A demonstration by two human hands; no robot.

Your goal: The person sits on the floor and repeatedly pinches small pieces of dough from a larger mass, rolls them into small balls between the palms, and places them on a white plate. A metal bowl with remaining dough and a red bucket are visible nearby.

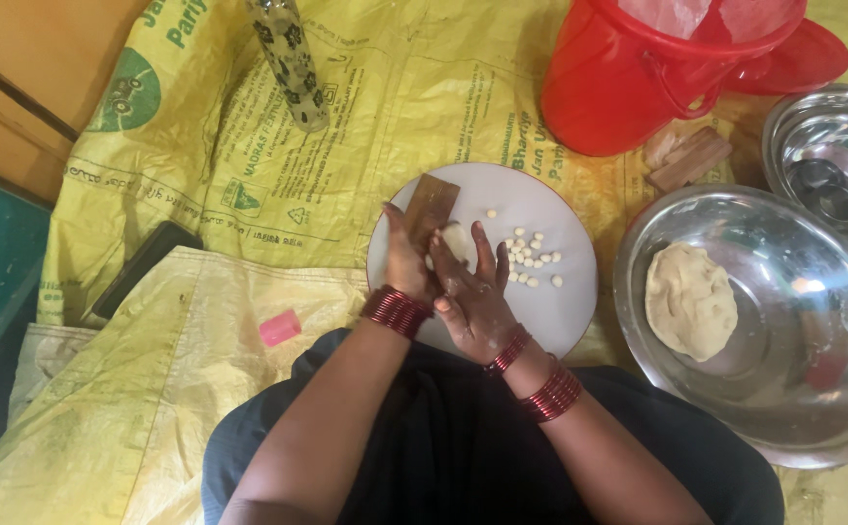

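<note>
Floor work area, covered with yellow woven sacking (249, 146) spread flat; all places below are given from the white round plate (560, 321) at its centre. On the plate's near-left part: the left hand (406, 262) and right hand (472, 297), fingers curled together around a small lump of pale dough (457, 239), of which only the top shows between the fingertips; both hands closed on it, palms facing. Dough judged soft, light, slightly tacky, easily dented; best held loosely in the finger pads or rolled between the palms, not squeezed. Just beyond the hands, on the plate's far-left edge: a flat brown wooden board (432, 202). On the plate's middle and right: a scatter of small pale dough pellets (533, 262), apart from each other. Right of the plate: a large steel bowl (783, 408) holding a bigger dough mass (690, 299). Beyond the plate, right: a red plastic bucket (618, 87). Beyond, left: a patterned bottle (290, 60). Near-left: a pink block (279, 328).
</note>
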